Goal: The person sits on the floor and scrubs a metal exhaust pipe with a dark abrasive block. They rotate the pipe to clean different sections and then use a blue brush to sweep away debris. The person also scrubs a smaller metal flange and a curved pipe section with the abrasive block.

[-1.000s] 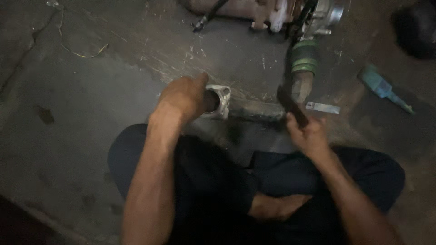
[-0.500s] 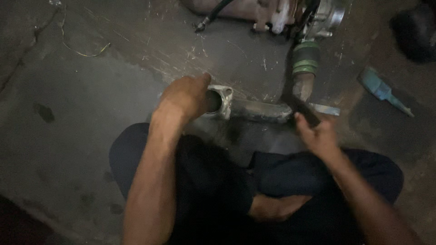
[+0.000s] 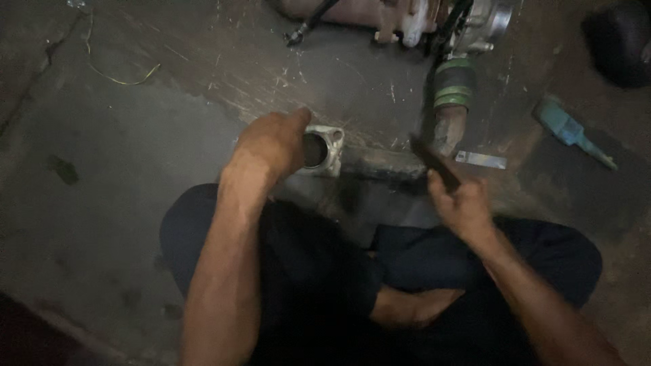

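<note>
Left hand [image 3: 271, 144] grips pipe flange [image 3: 324, 150]; right hand [image 3: 460, 203] grips dark tool [image 3: 434, 163].

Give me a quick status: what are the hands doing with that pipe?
Left hand grips pipe flange. Right hand holds dark tool against pipe. Nothing blocking; green hose joins beyond.

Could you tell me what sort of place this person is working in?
Probably a vehicle repair workshop: a scratched, stained concrete floor, a flanged metal pipe under the left hand, and an engine part with a green hose.
</note>
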